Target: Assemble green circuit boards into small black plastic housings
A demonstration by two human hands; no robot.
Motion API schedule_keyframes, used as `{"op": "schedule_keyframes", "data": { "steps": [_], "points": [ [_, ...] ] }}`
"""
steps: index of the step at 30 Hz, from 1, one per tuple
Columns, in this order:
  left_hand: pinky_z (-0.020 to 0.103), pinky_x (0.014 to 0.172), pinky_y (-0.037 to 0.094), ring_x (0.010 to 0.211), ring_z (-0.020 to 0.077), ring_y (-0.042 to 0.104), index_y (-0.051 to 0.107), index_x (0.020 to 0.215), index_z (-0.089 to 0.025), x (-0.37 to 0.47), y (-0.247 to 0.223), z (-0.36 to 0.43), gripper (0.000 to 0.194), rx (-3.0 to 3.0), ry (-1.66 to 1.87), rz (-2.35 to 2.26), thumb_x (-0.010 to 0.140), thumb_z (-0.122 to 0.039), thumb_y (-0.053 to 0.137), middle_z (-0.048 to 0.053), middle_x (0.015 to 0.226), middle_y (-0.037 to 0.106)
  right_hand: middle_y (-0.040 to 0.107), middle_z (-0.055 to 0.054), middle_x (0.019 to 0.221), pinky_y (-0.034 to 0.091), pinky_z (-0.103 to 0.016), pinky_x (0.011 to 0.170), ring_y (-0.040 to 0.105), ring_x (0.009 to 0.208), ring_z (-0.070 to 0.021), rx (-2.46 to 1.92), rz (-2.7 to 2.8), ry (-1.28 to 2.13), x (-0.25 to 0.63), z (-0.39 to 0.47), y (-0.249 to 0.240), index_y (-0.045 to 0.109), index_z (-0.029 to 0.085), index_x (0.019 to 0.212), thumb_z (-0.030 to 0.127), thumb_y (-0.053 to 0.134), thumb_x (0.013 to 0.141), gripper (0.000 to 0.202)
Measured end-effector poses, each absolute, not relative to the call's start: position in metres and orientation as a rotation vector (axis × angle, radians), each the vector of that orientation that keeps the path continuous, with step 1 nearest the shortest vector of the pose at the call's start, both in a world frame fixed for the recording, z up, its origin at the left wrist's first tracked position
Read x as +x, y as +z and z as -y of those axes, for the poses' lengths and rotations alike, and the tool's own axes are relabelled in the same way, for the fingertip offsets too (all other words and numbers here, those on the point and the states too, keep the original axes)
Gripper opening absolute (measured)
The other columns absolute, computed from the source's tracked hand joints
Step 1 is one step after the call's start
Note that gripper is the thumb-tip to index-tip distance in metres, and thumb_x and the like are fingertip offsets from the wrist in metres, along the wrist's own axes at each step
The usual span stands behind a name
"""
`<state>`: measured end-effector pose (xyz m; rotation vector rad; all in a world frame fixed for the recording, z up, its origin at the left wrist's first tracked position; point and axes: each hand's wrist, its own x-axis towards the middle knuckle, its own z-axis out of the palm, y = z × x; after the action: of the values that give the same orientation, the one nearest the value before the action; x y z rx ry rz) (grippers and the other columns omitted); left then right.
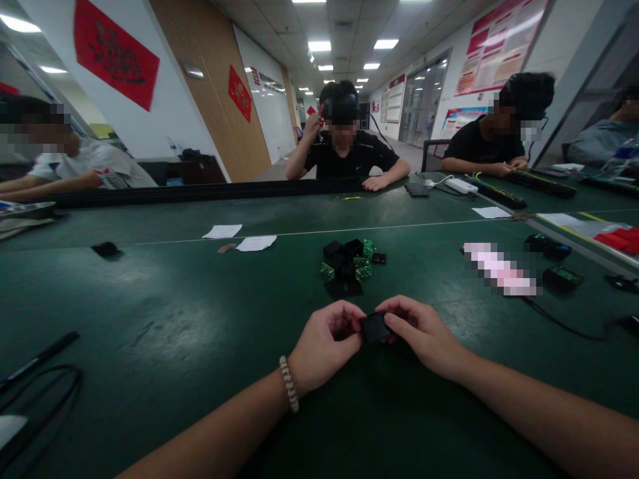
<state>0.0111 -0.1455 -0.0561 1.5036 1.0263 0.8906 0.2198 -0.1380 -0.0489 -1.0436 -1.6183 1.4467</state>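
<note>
Between my two hands is a small black plastic casing (375,328), held just above the green table (200,399). My left hand (327,342), with a beaded bracelet at the wrist, pinches the casing's left edge. The right edge is gripped by my right hand (424,332), its thumb lying on the upper face. Fingertips cover both ends of the casing, and its underside is hidden. Just beyond my hands lies a pile of black plastic housings (344,256) mixed with green circuit boards (363,268).
Papers (255,243) lie left of the pile. A phone-like, pixelated item (499,269) with a cable, and dark parts (562,278), are to the right. A pen (44,356) and black cable (74,386) lie at left. Across the table sits a person (344,150); others sit at both sides.
</note>
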Motion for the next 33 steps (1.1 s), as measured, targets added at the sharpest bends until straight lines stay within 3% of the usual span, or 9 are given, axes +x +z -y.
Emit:
{"op": "schedule_keyframes", "data": {
  "steps": [33],
  "points": [
    [0.027, 0.07, 0.049, 0.074, 0.0124, 0.059, 0.064, 0.096, -0.016, 0.0125, -0.0497, 0.1469, 0.018, 1.446, 0.905, -0.995, 0.079, -0.01, 0.067, 0.0, 0.083, 0.065, 0.065, -0.005, 0.091, 0.052, -0.031, 0.068, 0.066, 0.076, -0.0163, -1.043, 1.621, 1.445, 0.2202, 0.1383, -0.049, 0.061, 0.017, 0.104, 0.04, 0.057, 0.09, 0.027]
  ]
}}
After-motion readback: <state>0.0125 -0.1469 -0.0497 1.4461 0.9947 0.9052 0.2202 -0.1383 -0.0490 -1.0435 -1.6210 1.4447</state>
